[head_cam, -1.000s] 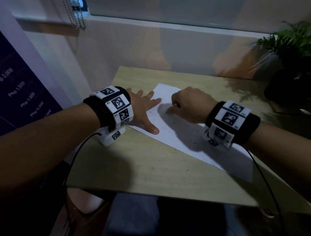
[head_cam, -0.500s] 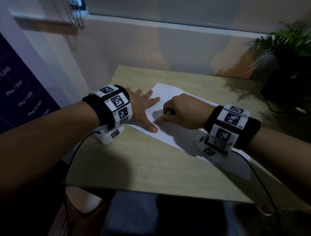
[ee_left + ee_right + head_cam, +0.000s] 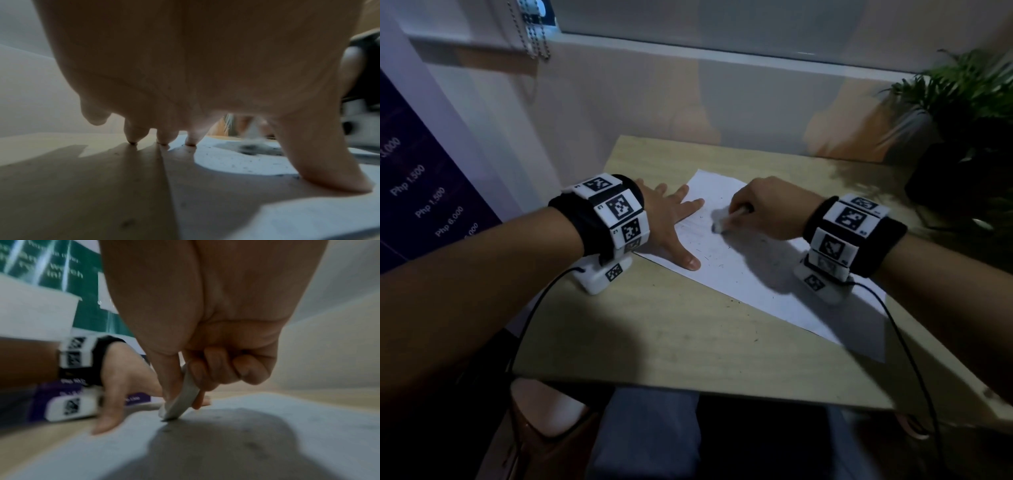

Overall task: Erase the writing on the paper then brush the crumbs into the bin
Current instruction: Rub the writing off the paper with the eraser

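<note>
A white sheet of paper (image 3: 767, 274) lies slanted on the wooden table (image 3: 654, 339), with faint pencil marks and dark eraser crumbs (image 3: 717, 263) scattered on it. My left hand (image 3: 671, 222) lies flat with spread fingers, pressing the paper's left edge. My right hand (image 3: 760, 209) pinches a white eraser (image 3: 726, 219) between thumb and fingers, its tip on the paper. From the right wrist the eraser (image 3: 180, 400) stands tilted, its lower corner touching the sheet (image 3: 267, 426). The left wrist view shows my fingertips (image 3: 131, 139) on the table and the thumb (image 3: 329, 170) on the paper. No bin is in view.
A potted plant (image 3: 969, 113) in a dark pot stands at the table's back right corner. A wall and window sill run behind the table. A dark poster with prices (image 3: 417, 198) hangs at the left. Cables run from both wrist units over the table's front edge.
My right hand rubbed the eraser toward me and to the left, then back away; now the eraser's tip shows in front of the knuckles. My left hand stayed flat on the paper.
</note>
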Motion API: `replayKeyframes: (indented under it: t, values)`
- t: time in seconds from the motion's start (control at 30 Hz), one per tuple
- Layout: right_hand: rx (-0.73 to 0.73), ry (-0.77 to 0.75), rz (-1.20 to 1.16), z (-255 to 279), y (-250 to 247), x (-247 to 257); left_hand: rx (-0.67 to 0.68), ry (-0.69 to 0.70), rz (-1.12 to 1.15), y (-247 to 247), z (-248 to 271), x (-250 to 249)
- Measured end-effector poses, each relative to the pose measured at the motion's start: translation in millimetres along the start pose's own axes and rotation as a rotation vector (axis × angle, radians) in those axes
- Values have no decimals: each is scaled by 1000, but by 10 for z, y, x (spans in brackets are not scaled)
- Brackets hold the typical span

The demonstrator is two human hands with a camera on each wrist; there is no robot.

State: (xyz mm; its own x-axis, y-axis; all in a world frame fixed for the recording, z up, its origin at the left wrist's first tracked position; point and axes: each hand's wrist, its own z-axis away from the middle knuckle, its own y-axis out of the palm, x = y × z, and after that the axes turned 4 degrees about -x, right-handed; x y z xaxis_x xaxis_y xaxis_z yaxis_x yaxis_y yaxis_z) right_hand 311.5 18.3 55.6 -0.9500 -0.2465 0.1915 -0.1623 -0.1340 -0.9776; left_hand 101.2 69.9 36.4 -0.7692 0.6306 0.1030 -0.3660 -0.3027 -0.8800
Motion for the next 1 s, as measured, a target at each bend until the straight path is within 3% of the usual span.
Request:
replayKeyframes:
  t: [0.1, 0.3, 0.47, 0.57, 0.67, 0.77, 0.87, 1.0]
  values:
    - [-76, 89, 90, -54, 32, -96, -10, 3, -5, 11, 13, -5]
    - [48, -131, 10, 220, 82, 134, -7, -4, -18, 16, -14, 5]
    - [-51, 39, 112, 129, 39, -32, -6, -3, -23, 7, -4, -8]
    - [-97, -86, 190, 242, 145, 99, -7, -1, -13, 17, -18, 8]
    - [-48, -163, 111, 328, 162, 166, -2, -1, -18, 5, -25, 9]
    - [-23, -42, 96, 190, 86, -1, -11, 0, -32, 9, -8, -1]
    - [-118, 45, 158, 138, 108, -34, -17, 0, -28, 24, -11, -5]
    - [-78, -157, 72, 282, 204, 179, -14, -10, -19, 23, -19, 2]
